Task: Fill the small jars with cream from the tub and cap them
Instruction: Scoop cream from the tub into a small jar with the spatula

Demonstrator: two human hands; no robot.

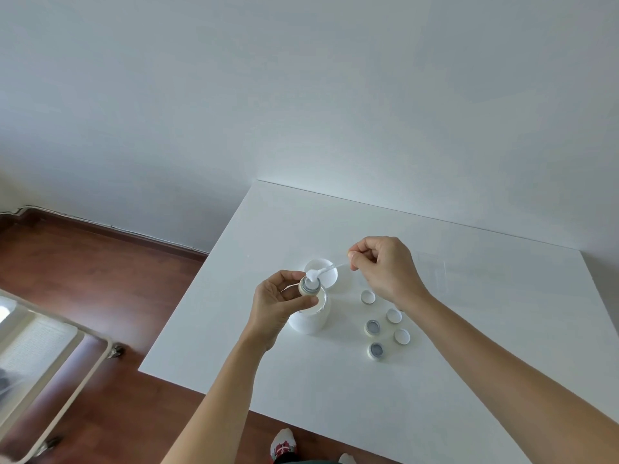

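My left hand [276,304] grips a small jar [308,287], tilted, above the open white cream tub [310,318]. My right hand [385,267] pinches the handle of a thin white spatula [330,269]; its tip carries a blob of cream resting on the jar's mouth. The tub's round lid [326,274] lies just behind the tub. To the right, two more open small jars [372,327] [376,350] stand on the white table [469,346], with three small white caps [368,297] [394,315] [402,336] beside them.
The table's left edge and near edge drop to a dark wooden floor [83,279]. A white wheeled cart [50,363] stands at the lower left. A white wall runs behind the table. My feet show below the table's near edge.
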